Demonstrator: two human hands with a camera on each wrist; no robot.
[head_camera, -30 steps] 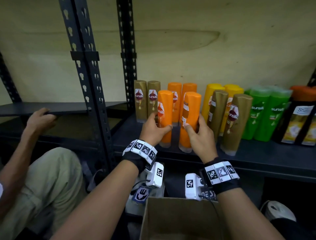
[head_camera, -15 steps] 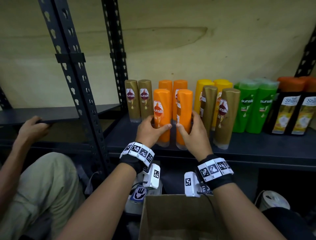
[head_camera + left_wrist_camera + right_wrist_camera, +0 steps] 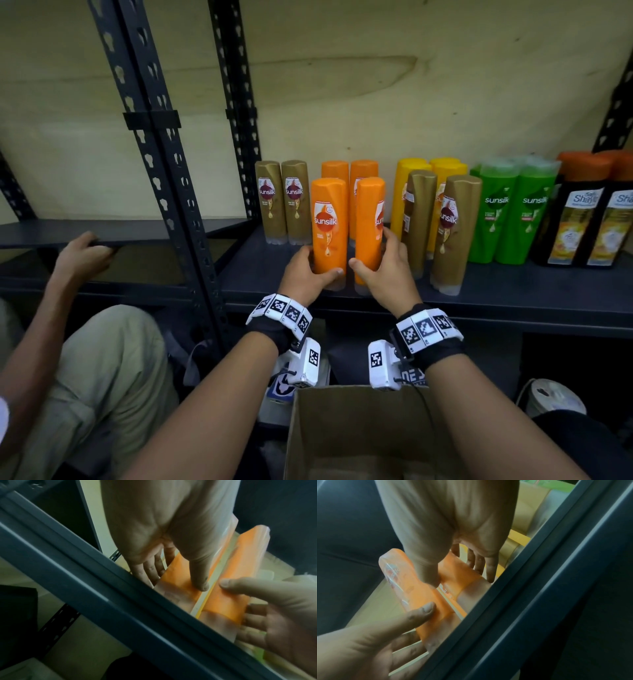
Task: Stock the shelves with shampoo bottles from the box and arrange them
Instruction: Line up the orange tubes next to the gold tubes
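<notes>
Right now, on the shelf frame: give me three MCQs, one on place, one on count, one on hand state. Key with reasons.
1. Where do the two front orange plastic shampoo bottles stand?
A. In the brown cardboard box
B. On the dark metal shelf, in front of two other orange bottles
C. On the floor

2. How many green plastic Sunsilk bottles stand on the shelf?
A. Two
B. Four
C. None

3. What is the left hand doing?
A. Hanging idle
B. Pressing flat on the shelf
C. Gripping an orange bottle

Key:
1 B: both stand on the dark metal shelf, ahead of two other orange bottles; the brown cardboard box sits below.
2 A: two green plastic Sunsilk bottles show.
3 C: the left hand wraps the left bottle; the right hand holds the other.
</notes>
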